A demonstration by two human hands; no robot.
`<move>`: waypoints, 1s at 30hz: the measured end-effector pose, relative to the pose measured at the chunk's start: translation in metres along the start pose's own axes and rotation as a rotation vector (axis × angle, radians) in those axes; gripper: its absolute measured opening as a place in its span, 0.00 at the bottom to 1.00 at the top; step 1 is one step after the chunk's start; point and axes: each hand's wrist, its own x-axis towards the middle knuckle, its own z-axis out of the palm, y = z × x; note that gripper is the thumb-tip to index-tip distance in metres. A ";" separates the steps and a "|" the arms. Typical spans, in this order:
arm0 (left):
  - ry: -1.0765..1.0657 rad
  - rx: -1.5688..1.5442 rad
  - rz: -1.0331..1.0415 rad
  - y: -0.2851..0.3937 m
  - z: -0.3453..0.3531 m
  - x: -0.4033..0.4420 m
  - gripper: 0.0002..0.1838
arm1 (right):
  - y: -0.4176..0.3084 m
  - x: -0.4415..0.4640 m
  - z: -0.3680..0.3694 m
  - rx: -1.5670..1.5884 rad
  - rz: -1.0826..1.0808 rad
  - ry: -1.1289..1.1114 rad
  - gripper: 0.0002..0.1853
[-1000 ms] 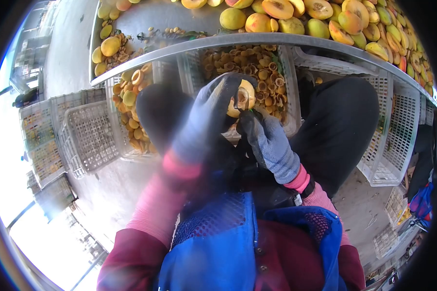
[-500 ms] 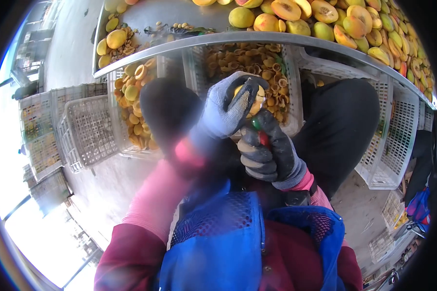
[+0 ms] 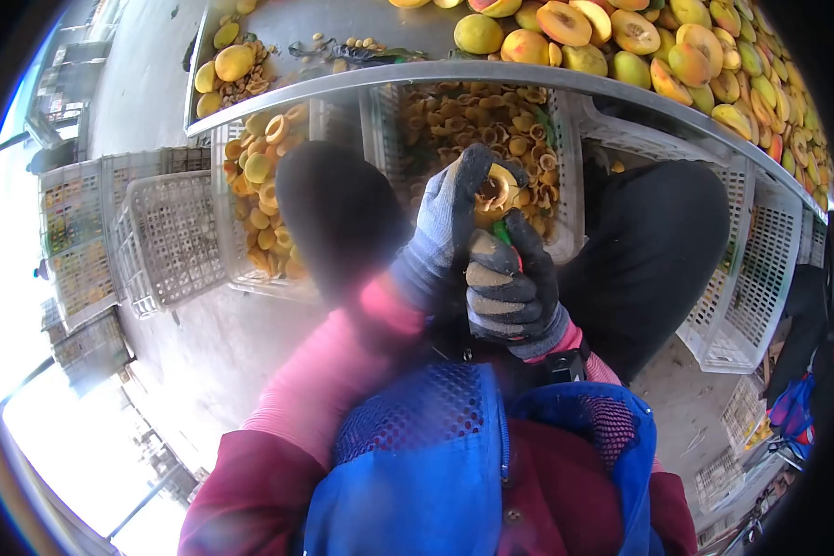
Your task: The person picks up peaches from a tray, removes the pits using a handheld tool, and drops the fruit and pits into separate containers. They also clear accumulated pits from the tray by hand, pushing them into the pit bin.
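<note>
Above my lap, my gloved left hand (image 3: 445, 222) is closed on a yellow fruit half (image 3: 496, 190), its cut face and brown hollow turned partly up. My gloved right hand (image 3: 514, 283) wraps round a small tool (image 3: 503, 235) with a green and red handle, held right against the lower edge of the fruit. The tool's working end is hidden at the fruit. Beneath and beyond the hands, a crate (image 3: 571, 176) holds many hollowed fruit pieces (image 3: 435, 119).
A metal-edged table (image 3: 417, 72) crosses the top, piled with cut fruit (image 3: 635, 32) at the right. Another crate with fruit halves (image 3: 269, 167) stands left of my knee. White crates (image 3: 171, 236) are at the left, more (image 3: 760, 269) at the right.
The fruit's hollow, mostly covered by my left hand half a second ago, shows again. Both hands have shifted slightly to the right with the fruit and tool, while the whole view has also shifted.
</note>
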 end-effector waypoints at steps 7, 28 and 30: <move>0.167 -0.233 -0.029 -0.025 -0.007 -0.005 0.23 | -0.010 -0.005 0.006 -0.108 -0.021 -0.189 0.25; 0.105 1.675 0.639 0.162 -0.021 0.220 0.23 | -0.040 0.008 -0.006 -0.597 -0.412 0.959 0.23; -0.185 1.421 0.775 0.172 0.058 0.272 0.39 | -0.044 0.010 -0.008 -0.651 -0.436 1.006 0.24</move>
